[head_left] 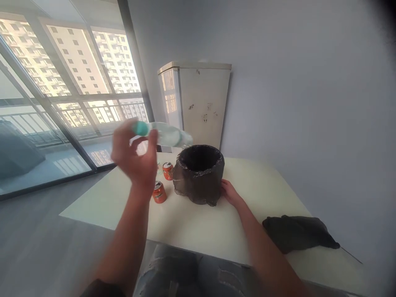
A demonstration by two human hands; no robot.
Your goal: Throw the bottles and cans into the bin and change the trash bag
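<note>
My left hand (pixel 136 159) is raised above the table and blurred by motion. Its fingers are closed on a clear plastic bottle (pixel 168 135) with a teal cap, held sideways with its far end over the rim of a small bin lined with a black bag (pixel 199 175). My right hand (pixel 230 193) rests against the right side of the bin near its base, fingers curved on the bag. Two orange drink cans stand on the pale table (pixel 262 185), one can (pixel 159 192) just below my left hand and the other can (pixel 168 170) beside the bin.
A dark cloth (pixel 298 233) lies on the table at the right. A white cabinet (pixel 198 105) stands behind the table against the wall. Large windows (pixel 62 90) fill the left side. My knees in grey jeans (pixel 192 272) are at the table's near edge.
</note>
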